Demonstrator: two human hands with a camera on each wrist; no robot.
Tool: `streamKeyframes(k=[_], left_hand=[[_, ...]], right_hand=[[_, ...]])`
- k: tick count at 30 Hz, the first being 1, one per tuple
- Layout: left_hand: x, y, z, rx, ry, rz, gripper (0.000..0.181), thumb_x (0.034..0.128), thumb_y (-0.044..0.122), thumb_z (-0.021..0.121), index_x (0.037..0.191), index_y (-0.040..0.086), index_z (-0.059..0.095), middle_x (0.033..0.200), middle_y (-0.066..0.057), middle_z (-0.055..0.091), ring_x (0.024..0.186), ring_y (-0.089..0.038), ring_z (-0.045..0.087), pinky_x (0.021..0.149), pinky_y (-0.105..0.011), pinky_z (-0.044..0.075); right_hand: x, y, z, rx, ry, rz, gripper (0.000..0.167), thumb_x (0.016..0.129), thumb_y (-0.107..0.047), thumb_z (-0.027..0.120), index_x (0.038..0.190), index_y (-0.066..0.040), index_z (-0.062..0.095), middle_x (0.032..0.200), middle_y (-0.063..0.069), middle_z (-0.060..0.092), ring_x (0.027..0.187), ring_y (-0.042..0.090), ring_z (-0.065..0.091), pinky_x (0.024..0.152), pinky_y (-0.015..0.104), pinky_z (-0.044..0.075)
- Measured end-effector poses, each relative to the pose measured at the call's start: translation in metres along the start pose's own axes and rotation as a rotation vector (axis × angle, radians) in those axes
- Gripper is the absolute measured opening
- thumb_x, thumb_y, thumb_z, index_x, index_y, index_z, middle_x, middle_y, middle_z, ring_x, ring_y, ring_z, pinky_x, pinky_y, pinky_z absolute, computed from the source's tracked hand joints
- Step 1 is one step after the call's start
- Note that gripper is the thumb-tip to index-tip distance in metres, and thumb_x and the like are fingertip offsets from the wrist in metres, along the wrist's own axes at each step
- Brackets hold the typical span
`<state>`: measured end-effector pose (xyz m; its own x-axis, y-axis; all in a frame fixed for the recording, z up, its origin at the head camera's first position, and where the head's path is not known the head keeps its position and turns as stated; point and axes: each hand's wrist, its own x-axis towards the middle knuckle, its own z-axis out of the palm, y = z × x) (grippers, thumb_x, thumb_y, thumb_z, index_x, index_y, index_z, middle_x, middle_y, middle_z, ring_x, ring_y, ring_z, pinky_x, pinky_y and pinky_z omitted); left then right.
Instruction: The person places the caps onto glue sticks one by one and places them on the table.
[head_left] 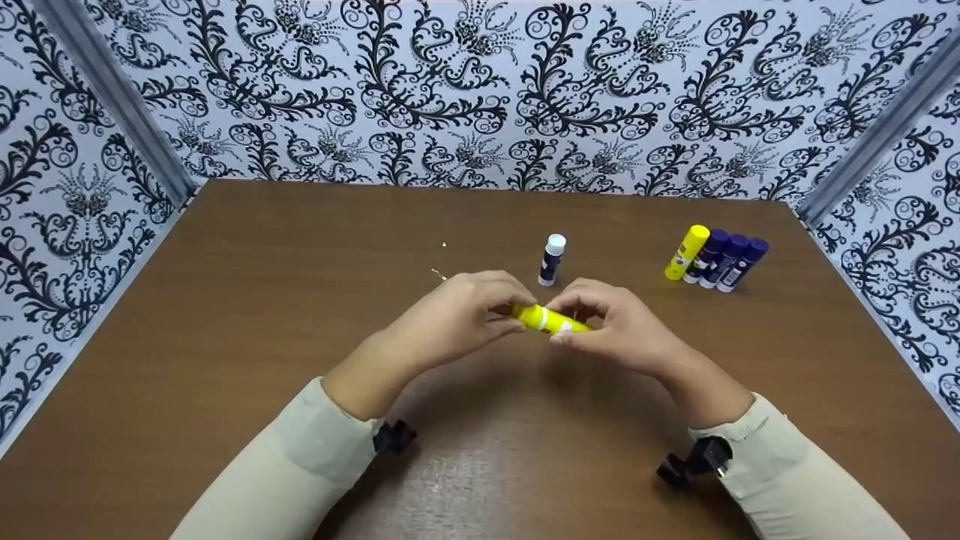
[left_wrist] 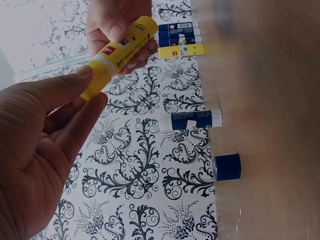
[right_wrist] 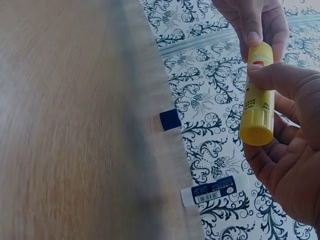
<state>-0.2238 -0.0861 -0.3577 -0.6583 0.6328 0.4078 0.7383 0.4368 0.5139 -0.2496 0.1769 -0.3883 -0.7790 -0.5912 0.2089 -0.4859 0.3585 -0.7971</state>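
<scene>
Both hands hold a yellow glue stick (head_left: 555, 321) slantwise above the table. My left hand (head_left: 469, 311) pinches its cap end between thumb and fingers, and my right hand (head_left: 619, 326) grips the body end. A white band shows between cap and body, and I cannot tell whether the cap is loose. Just beyond the hands a navy glue stick (head_left: 552, 260) stands upright, its white top uncapped. A loose navy cap (left_wrist: 227, 167) stands on the table in both wrist views; in the head view my left hand hides it.
Toward the right back stand another yellow glue stick (head_left: 687, 253) and several navy glue sticks (head_left: 726, 259) in a close row. The brown table (head_left: 300, 240) is bordered by patterned walls (head_left: 480, 90). Small shiny specks (head_left: 439, 274) lie near the left hand.
</scene>
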Motion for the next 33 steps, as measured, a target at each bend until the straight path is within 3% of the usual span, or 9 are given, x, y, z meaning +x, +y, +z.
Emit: streamKeyframes(k=[5, 15, 27, 33], left_hand=[[0.000, -0.001, 0.004, -0.032, 0.019, 0.012, 0.024, 0.0909, 0.009, 0.080, 0.114, 0.002, 0.077, 0.111, -0.008, 0.077, 0.102, -0.020, 0.073, 0.089, -0.030, 0.063], [0.001, -0.002, 0.008, -0.083, 0.052, 0.009, 0.027, 0.0879, 0.007, 0.082, 0.114, 0.002, 0.078, 0.109, -0.009, 0.078, 0.100, -0.020, 0.074, 0.088, -0.020, 0.061], [0.000, -0.003, 0.009, -0.120, 0.057, -0.048, 0.030, 0.0879, 0.010, 0.082, 0.116, 0.002, 0.078, 0.110, -0.009, 0.079, 0.099, -0.019, 0.075, 0.085, -0.022, 0.062], [0.002, -0.003, 0.006, -0.120, 0.069, -0.026, 0.028, 0.0883, 0.009, 0.082, 0.115, 0.002, 0.078, 0.109, -0.009, 0.079, 0.099, -0.020, 0.075, 0.086, -0.018, 0.061]], right_hand=[[-0.001, -0.002, 0.001, -0.007, 0.011, -0.027, 0.028, 0.087, -0.011, 0.084, 0.112, -0.019, 0.077, 0.103, 0.000, 0.068, 0.092, 0.022, 0.062, 0.080, 0.026, 0.054], [-0.003, -0.006, 0.001, -0.047, 0.064, -0.070, 0.028, 0.083, -0.011, 0.089, 0.106, -0.022, 0.078, 0.099, -0.003, 0.068, 0.087, 0.019, 0.063, 0.078, 0.024, 0.055], [-0.007, -0.015, 0.006, -0.098, 0.112, -0.077, 0.025, 0.081, -0.008, 0.089, 0.101, -0.018, 0.077, 0.097, -0.003, 0.068, 0.084, 0.017, 0.064, 0.077, 0.023, 0.056], [-0.004, -0.017, 0.004, -0.118, 0.116, -0.094, 0.025, 0.081, -0.010, 0.090, 0.100, -0.018, 0.076, 0.095, -0.003, 0.068, 0.084, 0.016, 0.063, 0.075, 0.022, 0.055]])
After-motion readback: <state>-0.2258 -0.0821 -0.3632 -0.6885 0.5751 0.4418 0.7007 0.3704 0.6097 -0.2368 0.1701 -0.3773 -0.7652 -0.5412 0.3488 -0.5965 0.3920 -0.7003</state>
